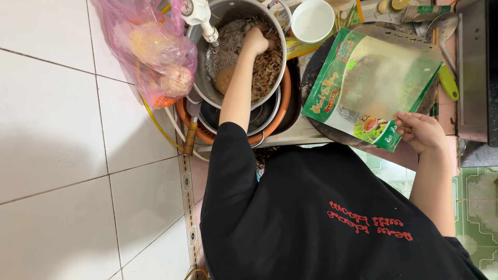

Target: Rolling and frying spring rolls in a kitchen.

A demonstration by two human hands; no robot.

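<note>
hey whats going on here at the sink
A person in a black shirt leans over a crowded sink. Their left hand is down in a metal pot holding brownish water and dried stringy bits. The right hand pinches the corner of a green and clear pouch, held over a dark round pan. A pink plastic bag hangs on the left, a white bowl sits behind.

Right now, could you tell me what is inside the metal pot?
The metal pot holds brown shredded strands and brownish liquid; the left hand reaches in, covering whatever lies beneath it.

sink counter [311, 136], orange basin [282, 109] holding steel pots, dark round pan [316, 78], white bowl [312, 21]
</note>
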